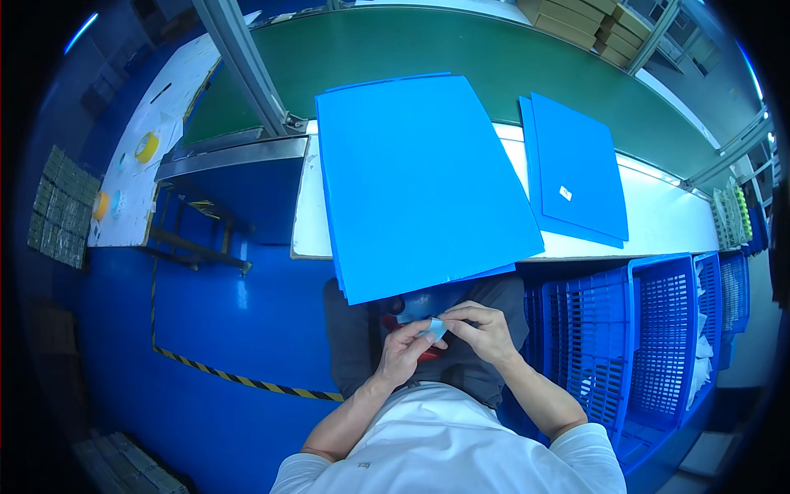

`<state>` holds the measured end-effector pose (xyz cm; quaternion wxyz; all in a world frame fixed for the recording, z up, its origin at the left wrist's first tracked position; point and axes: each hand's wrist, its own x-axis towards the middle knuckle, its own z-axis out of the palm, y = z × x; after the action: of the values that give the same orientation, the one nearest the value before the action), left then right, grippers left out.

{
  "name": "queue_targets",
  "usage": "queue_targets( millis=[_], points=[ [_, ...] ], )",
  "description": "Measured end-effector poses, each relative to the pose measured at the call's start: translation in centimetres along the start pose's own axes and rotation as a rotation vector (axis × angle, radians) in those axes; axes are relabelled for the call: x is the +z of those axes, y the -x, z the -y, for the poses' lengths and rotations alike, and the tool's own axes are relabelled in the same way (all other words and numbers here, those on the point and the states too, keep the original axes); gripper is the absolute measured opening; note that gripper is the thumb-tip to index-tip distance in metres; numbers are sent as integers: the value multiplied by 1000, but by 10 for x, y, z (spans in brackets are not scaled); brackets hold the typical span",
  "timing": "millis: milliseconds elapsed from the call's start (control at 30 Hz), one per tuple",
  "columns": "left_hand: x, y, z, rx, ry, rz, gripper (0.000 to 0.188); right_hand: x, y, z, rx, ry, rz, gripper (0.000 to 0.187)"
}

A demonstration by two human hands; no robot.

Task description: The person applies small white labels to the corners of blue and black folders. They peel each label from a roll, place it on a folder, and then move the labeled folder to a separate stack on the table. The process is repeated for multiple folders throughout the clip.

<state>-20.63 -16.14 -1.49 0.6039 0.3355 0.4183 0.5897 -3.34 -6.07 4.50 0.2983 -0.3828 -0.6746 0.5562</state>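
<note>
Close in front of my body, over my lap, a small pale-blue piece (434, 329) is held between both hands. It looks thin and flat, but its exact kind is too small to make out. My left hand (401, 351) pinches it from the left with thumb and fingers. From the right, my right hand (484, 331) grips its upper edge with the fingertips. Just beyond my hands, a stack of large blue sheets (420, 189) lies on the white bench and overhangs its near edge. Smaller blue sheets (576, 165) lie to the right, with a little white label (565, 193) on top.
Behind the white bench (666, 206) runs a green belt (362, 41) with a metal post (247, 66) at its left. Blue plastic baskets (662, 337) stand at my right. A side table (123, 198) on the left carries tape rolls (146, 148). Cardboard boxes (568, 18) are at the back.
</note>
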Motion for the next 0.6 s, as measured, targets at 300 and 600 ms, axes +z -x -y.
queue_targets(
  millis=[300,600],
  points=[
    [-11,7,10,-108,81,17,27,-5,-69,123,-891,506,-107,21],
    [-11,16,18,-174,40,-9,31,27,-125,129,-880,924,37,18]
  ],
)
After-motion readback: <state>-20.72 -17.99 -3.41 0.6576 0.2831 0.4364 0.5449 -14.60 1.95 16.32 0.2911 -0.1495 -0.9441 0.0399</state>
